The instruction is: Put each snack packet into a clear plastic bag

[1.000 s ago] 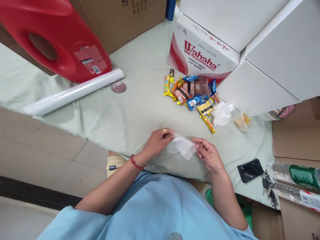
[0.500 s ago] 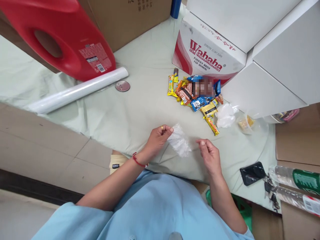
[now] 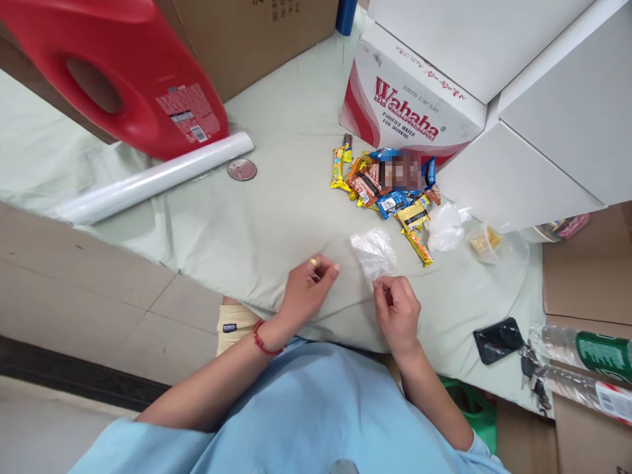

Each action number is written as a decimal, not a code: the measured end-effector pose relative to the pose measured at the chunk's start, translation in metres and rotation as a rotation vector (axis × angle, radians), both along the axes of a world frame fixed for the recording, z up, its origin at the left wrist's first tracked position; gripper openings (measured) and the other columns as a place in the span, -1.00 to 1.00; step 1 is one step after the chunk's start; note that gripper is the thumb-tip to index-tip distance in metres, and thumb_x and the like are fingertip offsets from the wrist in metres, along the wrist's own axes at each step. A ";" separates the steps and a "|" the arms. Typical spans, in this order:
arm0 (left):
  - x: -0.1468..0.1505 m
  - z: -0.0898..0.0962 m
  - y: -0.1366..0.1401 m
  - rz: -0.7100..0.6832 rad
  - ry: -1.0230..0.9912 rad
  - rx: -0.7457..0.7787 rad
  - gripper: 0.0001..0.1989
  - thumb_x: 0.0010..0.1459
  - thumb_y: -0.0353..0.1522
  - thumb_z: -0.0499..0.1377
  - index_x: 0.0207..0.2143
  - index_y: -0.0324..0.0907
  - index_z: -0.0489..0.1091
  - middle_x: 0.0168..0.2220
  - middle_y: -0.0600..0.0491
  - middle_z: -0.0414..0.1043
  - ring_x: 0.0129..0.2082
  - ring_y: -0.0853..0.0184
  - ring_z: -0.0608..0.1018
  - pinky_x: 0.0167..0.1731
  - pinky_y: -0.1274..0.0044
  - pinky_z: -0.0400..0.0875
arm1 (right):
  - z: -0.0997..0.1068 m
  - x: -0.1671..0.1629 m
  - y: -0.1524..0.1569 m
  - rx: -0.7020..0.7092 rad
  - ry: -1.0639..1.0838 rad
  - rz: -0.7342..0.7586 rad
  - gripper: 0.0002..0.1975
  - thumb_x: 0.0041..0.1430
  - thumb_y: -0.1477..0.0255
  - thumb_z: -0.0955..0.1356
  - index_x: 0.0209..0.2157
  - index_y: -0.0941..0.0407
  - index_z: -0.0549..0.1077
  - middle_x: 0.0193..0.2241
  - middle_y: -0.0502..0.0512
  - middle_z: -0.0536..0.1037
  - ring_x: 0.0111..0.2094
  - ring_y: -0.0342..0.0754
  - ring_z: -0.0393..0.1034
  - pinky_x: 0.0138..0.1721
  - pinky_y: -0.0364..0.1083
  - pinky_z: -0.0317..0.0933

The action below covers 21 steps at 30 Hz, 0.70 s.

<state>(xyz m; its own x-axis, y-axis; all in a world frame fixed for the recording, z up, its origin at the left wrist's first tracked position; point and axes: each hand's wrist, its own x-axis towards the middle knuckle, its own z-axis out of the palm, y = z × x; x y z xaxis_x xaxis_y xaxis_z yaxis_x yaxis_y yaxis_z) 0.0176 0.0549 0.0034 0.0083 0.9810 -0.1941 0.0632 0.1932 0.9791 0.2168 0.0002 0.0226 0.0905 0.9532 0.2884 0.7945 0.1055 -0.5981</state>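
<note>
A small crumpled clear plastic bag point(image 3: 378, 253) is pinched at its lower corner between the thumb and index finger of my right hand point(image 3: 399, 313). The rest of it spreads away from me just over the cloth. My left hand point(image 3: 309, 289) is to the left of the bag and apart from it, fingers curled and thumb against the index finger, with nothing seen in them. Beyond the bag lies a pile of wrapped snacks point(image 3: 365, 184) in yellow, orange and blue wrappers; part of the pile is blurred out. A white crumpled plastic bag point(image 3: 445, 227) sits at its right.
A Wahaha carton point(image 3: 409, 99) stands behind the snacks. On the left are a red jug point(image 3: 143, 85), a plastic film roll point(image 3: 162, 178) and a round metal disc point(image 3: 241, 169). To the right are a clear cup point(image 3: 484, 243), a black phone point(image 3: 498, 341), keys point(image 3: 533, 375) and bottles point(image 3: 567, 345).
The clear bag has passed from my left hand to my right, which has moved left and pinched it. My left hand has let go and drawn slightly back.
</note>
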 end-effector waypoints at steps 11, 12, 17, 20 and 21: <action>0.018 -0.006 -0.003 -0.166 -0.202 -0.135 -0.74 0.18 -0.14 0.25 -0.35 -0.16 0.54 -0.41 0.06 0.55 -0.35 0.28 0.53 -0.23 0.44 0.43 | 0.000 -0.022 -0.011 -0.152 0.195 0.161 -0.79 0.47 0.29 0.31 -0.16 0.06 0.56 -0.37 0.04 0.53 -0.39 -0.08 0.40 -0.31 -0.10 0.29; 0.016 -0.006 -0.004 -0.179 -0.220 -0.138 -0.73 0.19 -0.14 0.25 -0.36 -0.16 0.55 -0.41 0.05 0.56 -0.34 0.27 0.54 -0.21 0.44 0.43 | 0.000 -0.018 -0.010 -0.166 0.248 0.092 -0.77 0.47 0.25 0.31 -0.17 0.06 0.55 -0.39 0.02 0.50 -0.41 -0.09 0.37 -0.33 -0.10 0.28; 0.015 -0.002 -0.011 -0.270 -0.234 -0.114 -0.73 0.15 -0.13 0.28 -0.30 -0.13 0.61 -0.27 0.00 0.66 -0.21 0.20 0.62 -0.13 0.42 0.46 | 0.002 -0.008 0.003 -0.212 0.353 -0.011 -0.65 0.29 0.13 0.45 -0.04 0.05 0.53 -0.23 0.05 0.54 -0.42 -0.11 0.33 -0.37 -0.11 0.29; 0.015 -0.003 -0.011 -0.264 -0.221 -0.105 -0.74 0.17 -0.15 0.26 -0.27 -0.13 0.62 -0.26 0.00 0.66 -0.20 0.21 0.61 -0.13 0.42 0.46 | 0.003 -0.006 0.011 -0.264 0.329 0.101 -0.74 0.26 0.18 0.47 -0.12 0.03 0.59 -0.28 0.04 0.57 -0.38 -0.08 0.36 -0.31 -0.09 0.30; 0.015 -0.005 -0.011 -0.239 -0.225 -0.110 -0.74 0.18 -0.16 0.26 -0.27 -0.13 0.61 -0.27 0.01 0.65 -0.22 0.22 0.60 -0.12 0.42 0.46 | 0.004 -0.005 0.012 -0.275 0.331 0.105 -0.79 0.30 0.20 0.44 -0.17 0.03 0.60 -0.33 0.03 0.56 -0.38 -0.08 0.36 -0.29 -0.09 0.29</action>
<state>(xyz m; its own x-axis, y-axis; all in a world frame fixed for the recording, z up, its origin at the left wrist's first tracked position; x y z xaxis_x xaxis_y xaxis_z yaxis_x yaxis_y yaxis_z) 0.0327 0.0441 -0.0012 0.2899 0.9193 -0.2660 -0.0958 0.3044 0.9477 0.2120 0.0126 0.0263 0.0337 0.9994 -0.0057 0.5488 -0.0233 -0.8356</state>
